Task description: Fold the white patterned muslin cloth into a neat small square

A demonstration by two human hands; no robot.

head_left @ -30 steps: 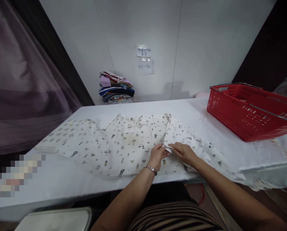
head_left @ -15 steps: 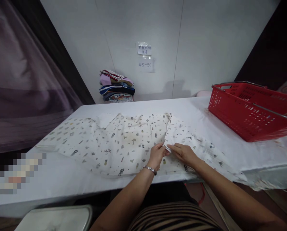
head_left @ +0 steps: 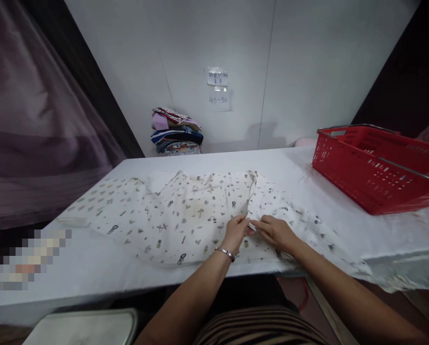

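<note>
A white garment (head_left: 196, 211) printed with small plants, pineapples and other figures lies spread across the table, its exact cut unclear. My left hand (head_left: 236, 235), with a silver bracelet on the wrist, pinches the edge of an opening in it. Close beside it, my right hand (head_left: 277, 235) has thumb and fingers closed on the same edge, index finger pointing left. The fingertips of both hands nearly meet there. A brownish stain shows on the cloth left of my hands.
A red plastic basket (head_left: 347, 177) with metal handles stands on the white-covered table (head_left: 286, 165) at the right. Folded clothes (head_left: 176, 136) are stacked against the wall behind. Paper labels (head_left: 219, 100) hang on the wall. Left is a purple curtain (head_left: 31, 120); a pale stool-like surface (head_left: 88, 328) sits below.
The view has shifted slightly, so everything sits a little lower in it. Both hands stay at the garment's edge, the right fingers having moved only slightly along it.
</note>
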